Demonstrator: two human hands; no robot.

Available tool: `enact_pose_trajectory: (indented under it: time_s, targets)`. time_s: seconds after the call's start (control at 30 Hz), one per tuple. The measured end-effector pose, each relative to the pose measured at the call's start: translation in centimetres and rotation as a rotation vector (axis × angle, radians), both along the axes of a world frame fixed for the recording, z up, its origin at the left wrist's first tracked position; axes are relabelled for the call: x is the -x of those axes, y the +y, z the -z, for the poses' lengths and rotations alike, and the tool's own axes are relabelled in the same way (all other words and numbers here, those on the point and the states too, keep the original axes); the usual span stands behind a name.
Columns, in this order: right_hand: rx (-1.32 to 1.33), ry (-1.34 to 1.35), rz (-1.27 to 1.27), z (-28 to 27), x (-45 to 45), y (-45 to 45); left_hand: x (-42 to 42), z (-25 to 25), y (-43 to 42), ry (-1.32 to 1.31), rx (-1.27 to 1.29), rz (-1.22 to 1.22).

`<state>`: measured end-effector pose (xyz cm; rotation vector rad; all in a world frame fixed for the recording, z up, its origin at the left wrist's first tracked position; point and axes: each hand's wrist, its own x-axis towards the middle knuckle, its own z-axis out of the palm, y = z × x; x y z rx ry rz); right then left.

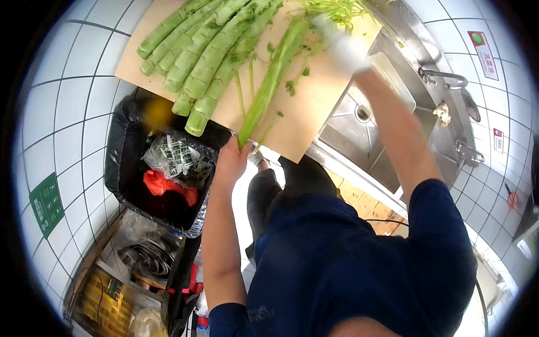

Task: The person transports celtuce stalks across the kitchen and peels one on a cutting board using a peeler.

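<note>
A light green, peeled-looking stalk point(272, 84) lies slanting across the brown board point(306, 126). My left hand point(231, 160) is closed around its lower end at the board's front edge. My right hand point(342, 50) is a pale, motion-smeared blur near the stalk's upper end; its fingers and anything in them cannot be made out. To the left, several thick green stalks point(210, 56) with ringed skin lie side by side. Thin leafy sprigs point(337, 8) sit at the board's top, and small green scraps point(290, 87) are scattered right of the stalk.
A black-lined bin point(120, 168) holding plastic and a red bag point(168, 188) stands below the board's left side. On the right is a steel sink point(351, 135) with taps point(443, 78) and a white tray point(393, 78). Crates with metal items point(146, 258) are at lower left.
</note>
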<state>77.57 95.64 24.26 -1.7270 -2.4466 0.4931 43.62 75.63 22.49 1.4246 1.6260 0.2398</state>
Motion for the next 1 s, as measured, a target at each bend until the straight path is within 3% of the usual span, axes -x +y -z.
enact_pose_trajectory:
  time_s: [0.07, 0.13, 0.2, 0.27, 0.4, 0.47, 0.57, 0.6, 0.67, 0.73, 0.87, 1.0]
  targets:
    - [-0.151, -0.114, 0.2, -2.4, -2.9, 2.7, 0.3, -0.4, 0.5, 0.014, -0.029, 0.017]
    - [-0.105, -0.294, 0.004, -1.1, -2.2, 1.0, 0.0, -0.2, 0.2, 0.006, -0.004, -0.008]
    - [-0.242, 0.144, -0.246, 2.8, 0.8, -5.1, 0.3, -0.2, 0.2, -0.033, 0.038, 0.005]
    - [0.081, 0.115, -0.287, -0.4, 5.3, -10.5, 0.2, -0.5, 0.6, 0.002, 0.056, 0.007]
    - [0.345, 0.009, -0.295, -2.9, 7.3, -11.1, 0.4, 0.1, 0.2, 0.035, 0.035, 0.014]
    - [0.162, 0.03, -0.154, 0.3, 2.4, -4.4, 0.1, -0.5, 0.2, 0.029, 0.055, -0.005]
    - [-0.25, -0.38, 0.171, 0.8, -10.0, 7.5, 0.1, -1.2, 0.1, 0.06, 0.04, 0.011]
    - [-0.235, -0.329, 0.168, -0.4, -9.4, 7.2, 0.1, -1.3, 0.0, 0.078, 0.026, 0.012]
    - [-0.181, -0.236, 0.118, -3.1, -6.5, 4.2, 0.3, -0.7, -0.2, 0.076, 0.042, 0.036]
    - [-0.189, -0.037, -0.067, 0.0, -4.4, 0.3, 0.2, -0.6, -0.6, 0.107, 0.072, 0.058]
    - [0.128, -0.087, -0.306, -0.9, 2.1, -6.4, -0.2, -0.7, -0.1, 0.144, 0.049, 0.065]
    - [0.211, -0.04, -0.457, -1.8, 4.1, -7.9, -0.3, -0.7, -0.4, 0.148, 0.046, 0.059]
